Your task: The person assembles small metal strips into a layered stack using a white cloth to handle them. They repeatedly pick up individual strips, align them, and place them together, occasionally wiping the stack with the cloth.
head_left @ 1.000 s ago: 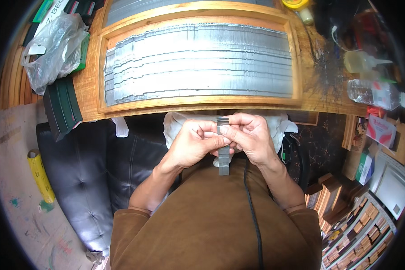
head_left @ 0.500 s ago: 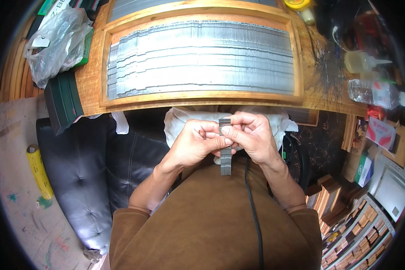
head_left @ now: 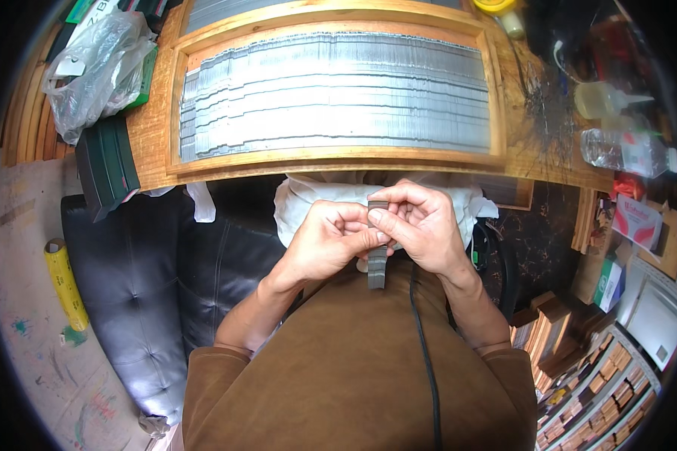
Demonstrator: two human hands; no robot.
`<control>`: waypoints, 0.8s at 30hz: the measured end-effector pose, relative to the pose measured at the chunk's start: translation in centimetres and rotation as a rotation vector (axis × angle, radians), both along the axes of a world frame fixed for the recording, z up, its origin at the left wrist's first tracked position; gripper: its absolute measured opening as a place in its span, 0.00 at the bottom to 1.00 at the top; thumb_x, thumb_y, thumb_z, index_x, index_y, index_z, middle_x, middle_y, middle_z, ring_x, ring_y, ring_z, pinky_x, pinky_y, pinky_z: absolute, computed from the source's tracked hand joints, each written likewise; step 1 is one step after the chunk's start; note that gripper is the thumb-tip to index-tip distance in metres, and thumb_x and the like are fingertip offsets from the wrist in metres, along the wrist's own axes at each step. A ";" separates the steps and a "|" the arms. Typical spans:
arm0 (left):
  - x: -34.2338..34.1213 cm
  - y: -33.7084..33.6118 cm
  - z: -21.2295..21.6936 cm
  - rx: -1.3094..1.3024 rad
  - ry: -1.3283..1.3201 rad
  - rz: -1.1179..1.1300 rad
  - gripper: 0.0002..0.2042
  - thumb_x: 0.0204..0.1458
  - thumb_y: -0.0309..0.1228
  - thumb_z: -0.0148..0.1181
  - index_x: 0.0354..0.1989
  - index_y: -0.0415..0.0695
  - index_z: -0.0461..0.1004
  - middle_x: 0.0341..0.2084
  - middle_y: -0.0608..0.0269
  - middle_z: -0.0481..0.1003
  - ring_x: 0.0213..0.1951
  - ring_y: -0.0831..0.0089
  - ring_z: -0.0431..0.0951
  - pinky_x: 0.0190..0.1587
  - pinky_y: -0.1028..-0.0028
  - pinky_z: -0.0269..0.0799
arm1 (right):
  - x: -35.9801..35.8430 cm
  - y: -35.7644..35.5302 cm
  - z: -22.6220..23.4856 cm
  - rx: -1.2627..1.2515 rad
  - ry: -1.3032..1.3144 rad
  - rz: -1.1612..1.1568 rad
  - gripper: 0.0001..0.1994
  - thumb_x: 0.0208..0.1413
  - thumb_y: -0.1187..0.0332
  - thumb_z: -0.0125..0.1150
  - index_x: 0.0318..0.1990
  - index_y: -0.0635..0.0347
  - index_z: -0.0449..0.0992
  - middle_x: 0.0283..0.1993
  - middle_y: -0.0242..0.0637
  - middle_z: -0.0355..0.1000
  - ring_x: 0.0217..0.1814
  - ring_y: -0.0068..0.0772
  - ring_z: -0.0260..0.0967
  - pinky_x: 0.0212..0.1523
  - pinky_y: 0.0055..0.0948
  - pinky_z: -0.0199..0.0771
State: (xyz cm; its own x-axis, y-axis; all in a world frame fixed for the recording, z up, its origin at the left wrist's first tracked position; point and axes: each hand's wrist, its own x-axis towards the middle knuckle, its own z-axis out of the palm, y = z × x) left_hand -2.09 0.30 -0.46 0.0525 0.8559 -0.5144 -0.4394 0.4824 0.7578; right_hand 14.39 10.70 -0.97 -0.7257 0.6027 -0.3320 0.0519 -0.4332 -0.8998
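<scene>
Between both hands, in front of my chest, is a short, narrow dark-grey stack of thin metal-like pieces [head_left: 377, 275] with fine lines across it. My left hand [head_left: 329, 234] is closed on its middle, thumb pointing right across it. My right hand [head_left: 421, 225] pinches the upper part between thumb and fingers. The stack's lower end hangs free below the hands; its middle is hidden behind the fingers. Just beyond lies a wooden-framed tray [head_left: 496, 98] on the table, filled with tightly packed rows of thin silvery metal-like pieces [head_left: 331, 98].
A clear plastic bag [head_left: 98, 71] and a dark green box [head_left: 109, 169] sit at the table's left end. Toward the right lie a scatter of thin dark wires [head_left: 545, 105], a squeeze bottle [head_left: 605, 100] and a plastic bottle [head_left: 628, 153]. A black tufted seat [head_left: 135, 301] is at left.
The stack's top end has tilted slightly, so its lit lines look different. Both hands keep nearly the same grip and place; the view has shifted a little.
</scene>
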 end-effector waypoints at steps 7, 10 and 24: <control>0.2 0.1 0.2 -0.007 -0.008 -0.005 0.06 0.65 0.25 0.66 0.43 0.34 0.83 0.33 0.60 0.86 0.31 0.83 0.81 0.31 0.80 0.74 | 0.0 0.1 -0.3 -0.052 -0.019 -0.009 0.10 0.63 0.75 0.70 0.48 0.73 0.80 0.32 0.35 0.78 0.26 0.15 0.74 0.22 0.16 0.77; 0.2 0.0 0.1 -0.003 -0.010 0.000 0.06 0.65 0.26 0.66 0.43 0.34 0.83 0.33 0.60 0.86 0.31 0.83 0.81 0.30 0.81 0.74 | 0.0 0.2 -0.1 -0.074 -0.008 -0.009 0.10 0.63 0.75 0.70 0.47 0.73 0.80 0.30 0.36 0.79 0.26 0.16 0.75 0.22 0.17 0.77; 0.3 0.2 0.2 -0.046 -0.026 -0.001 0.07 0.64 0.27 0.67 0.42 0.35 0.84 0.33 0.61 0.86 0.29 0.85 0.79 0.29 0.81 0.73 | 0.4 0.1 -0.1 -0.101 0.005 -0.046 0.08 0.64 0.75 0.68 0.46 0.72 0.80 0.32 0.34 0.79 0.28 0.14 0.74 0.24 0.16 0.77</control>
